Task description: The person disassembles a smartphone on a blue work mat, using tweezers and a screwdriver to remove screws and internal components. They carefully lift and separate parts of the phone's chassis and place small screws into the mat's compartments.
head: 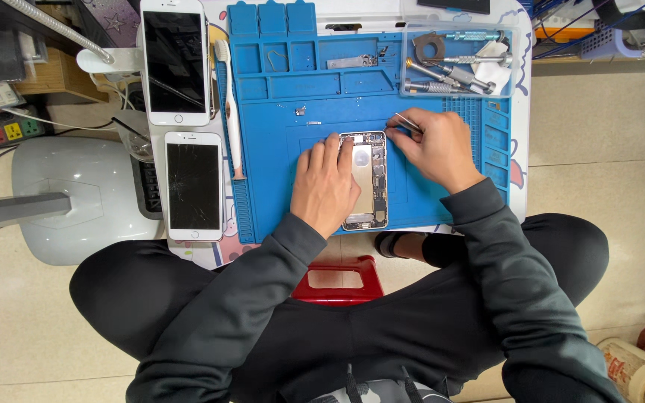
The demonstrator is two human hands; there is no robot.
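Note:
An opened phone body (372, 179), its inner parts showing, lies on the blue work mat (278, 172). My left hand (326, 183) rests flat on the phone's left half and holds it down. To the right of the phone, my right hand (433, 145) grips thin metal tweezers (406, 122), whose tips point toward the phone's upper right corner.
Two white phones with dark screens (175, 60) (194, 186) lie left of the mat beside a white brush (227, 104). A clear tray (458, 63) of screwdrivers sits at the mat's upper right. Small metal parts (351, 63) lie on the mat. A red stool (337, 280) shows below.

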